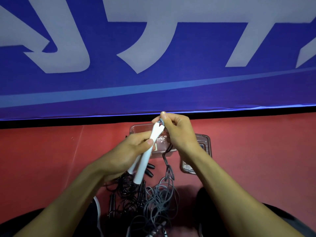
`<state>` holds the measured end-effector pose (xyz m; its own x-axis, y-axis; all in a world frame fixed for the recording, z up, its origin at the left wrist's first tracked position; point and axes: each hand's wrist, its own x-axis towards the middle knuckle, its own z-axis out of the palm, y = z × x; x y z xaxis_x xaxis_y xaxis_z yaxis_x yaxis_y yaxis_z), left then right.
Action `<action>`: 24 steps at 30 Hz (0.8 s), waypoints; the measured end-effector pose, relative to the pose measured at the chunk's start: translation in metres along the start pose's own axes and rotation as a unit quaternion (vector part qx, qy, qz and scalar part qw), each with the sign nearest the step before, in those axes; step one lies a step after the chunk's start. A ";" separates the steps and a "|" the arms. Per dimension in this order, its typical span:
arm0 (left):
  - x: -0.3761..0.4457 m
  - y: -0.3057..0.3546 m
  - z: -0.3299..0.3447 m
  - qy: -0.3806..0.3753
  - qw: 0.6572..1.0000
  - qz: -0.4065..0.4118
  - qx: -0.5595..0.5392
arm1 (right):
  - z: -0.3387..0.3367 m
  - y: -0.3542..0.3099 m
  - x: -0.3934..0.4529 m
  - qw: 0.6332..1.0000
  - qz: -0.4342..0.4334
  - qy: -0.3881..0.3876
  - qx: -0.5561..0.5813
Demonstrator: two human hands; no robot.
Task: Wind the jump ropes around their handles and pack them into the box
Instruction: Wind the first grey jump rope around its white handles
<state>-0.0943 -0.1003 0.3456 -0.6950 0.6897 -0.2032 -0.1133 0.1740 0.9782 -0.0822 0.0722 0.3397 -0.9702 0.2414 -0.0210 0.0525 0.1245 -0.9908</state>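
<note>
white handles [148, 151] in left hand [131, 147], grey rope [162, 123] in right fingers [168, 119]

The left hand [131, 147] and the right hand [177, 132] are up in the middle, close together, above the floor [51, 159]. The left hand holds two handles [145, 156] side by side. Their far tips touch the right hand, which pinches a rope [168, 170] there. The rope hangs down from the right hand to a pile of ropes [150, 199] on the floor, near the person. The box [136, 130] sits on the floor behind the hands. Its lid [202, 151] lies just right of it. A big banner [153, 48] stands at the back, behind the box.
</note>
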 end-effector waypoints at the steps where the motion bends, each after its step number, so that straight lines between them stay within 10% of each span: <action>1: 0.000 -0.001 -0.002 -0.007 1.000 0.007 0.015 | 0.000 0.000 0.000 1.000 0.007 -0.004 0.008; 11: 0.007 -0.003 0.004 0.127 0.982 0.050 0.132 | 0.009 -0.002 0.000 0.998 -0.035 -0.040 -0.031; 24: 0.010 -0.004 0.013 0.095 0.995 0.007 0.015 | 0.011 0.004 0.000 0.998 -0.039 -0.023 -0.052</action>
<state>-0.0915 -0.0852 0.3397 -0.8187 0.5467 -0.1756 -0.0842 0.1883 0.9785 -0.0843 0.0616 0.3337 -0.9819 0.1831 0.0480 -0.0027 0.2403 -0.9707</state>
